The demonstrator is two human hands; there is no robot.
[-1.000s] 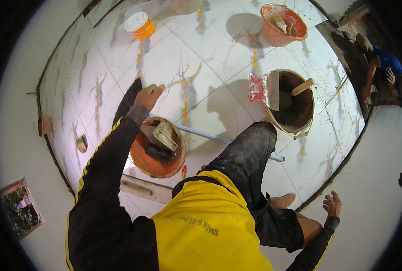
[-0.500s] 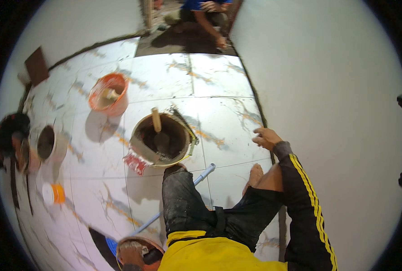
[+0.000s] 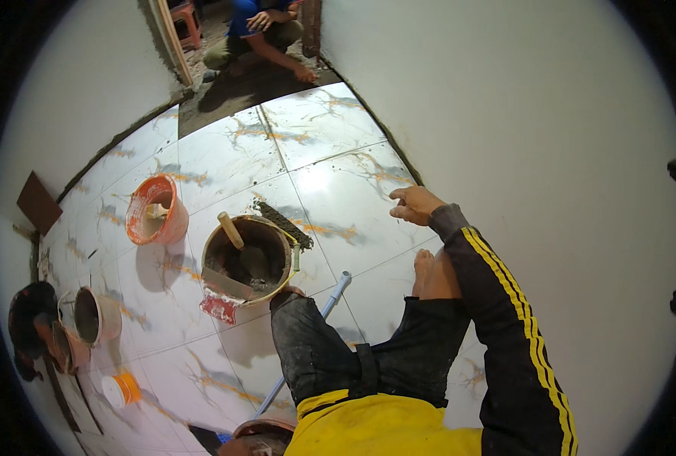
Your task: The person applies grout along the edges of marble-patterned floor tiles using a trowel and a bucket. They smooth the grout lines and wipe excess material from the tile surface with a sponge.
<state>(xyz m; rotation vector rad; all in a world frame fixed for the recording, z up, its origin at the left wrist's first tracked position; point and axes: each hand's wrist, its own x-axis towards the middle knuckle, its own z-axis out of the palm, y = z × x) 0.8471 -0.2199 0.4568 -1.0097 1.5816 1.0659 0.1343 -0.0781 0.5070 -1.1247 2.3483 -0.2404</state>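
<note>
My right hand [image 3: 415,205] hovers over the white marbled tiles, close to the right wall. Its fingers are apart and hold nothing. At the lower edge, beside my yellow shirt, my left hand [image 3: 256,446] is partly seen at a brown bucket [image 3: 275,424]; its fingers are hidden. By my left foot stands a bucket of wet mortar [image 3: 215,262]. A trowel with a wooden handle [image 3: 231,231] leans in it, and a flat tool with a red, paint-stained end [image 3: 219,308] rests at its rim. A strip of mortar [image 3: 284,223] lies on the tiles behind.
An orange bucket [image 3: 177,225] holds a pale-handled tool. Left are a grey bucket [image 3: 110,318], a white-and-orange tub [image 3: 121,390] and a brown board [image 3: 40,204]. A blue-grey pipe [image 3: 338,292] passes under my leg. Another person [image 3: 269,38] crouches in the doorway, one hand low.
The view has turned, so the buckets and doorway sit further left. My right hand is slightly higher in view. Less of my left hand and the brown bucket shows.
</note>
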